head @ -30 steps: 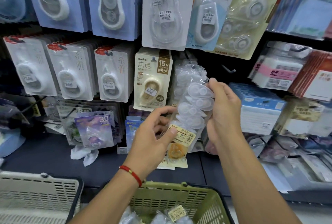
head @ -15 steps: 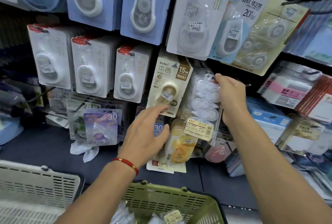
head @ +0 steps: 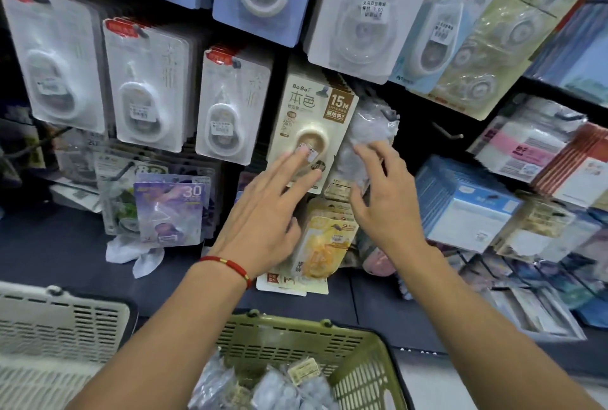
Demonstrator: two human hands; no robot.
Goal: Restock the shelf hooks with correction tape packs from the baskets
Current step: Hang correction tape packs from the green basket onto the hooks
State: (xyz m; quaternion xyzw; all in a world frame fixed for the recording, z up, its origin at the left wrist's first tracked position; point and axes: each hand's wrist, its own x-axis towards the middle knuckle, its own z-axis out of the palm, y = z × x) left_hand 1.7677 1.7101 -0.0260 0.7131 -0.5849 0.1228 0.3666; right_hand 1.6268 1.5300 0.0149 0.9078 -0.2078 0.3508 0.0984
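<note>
Head view: the left hand (head: 263, 212) reaches out with fingers straight and spread, its fingertips (head: 301, 154) resting on the face of the beige 15M pack (head: 312, 120), which hangs on a hook. It grasps nothing. A red bracelet (head: 227, 264) circles that wrist.

The right hand (head: 385, 199) is just to the right, fingers loosely spread and released. Its fingertips seem to touch the clear pack (head: 365, 133) hanging right of the beige one, though blur makes the contact hard to judge; the thumb sits low near a price label. The clear pack is on its hook, its top at the hook's tip, its left edge overlapping the beige pack.

The two hands are near each other with a narrow gap between them. A bare hook (head: 447, 133) juts out to the right of the clear pack, with dark open panel around it. Below the hands hangs a yellow pack (head: 329, 245).

Nearest the camera, the green basket (head: 296, 337) holds more clear packs (head: 263, 386); a white basket (head: 59, 327) stands to its left, their rims close together. The dark shelf (head: 65, 245) runs between baskets and display.
</note>
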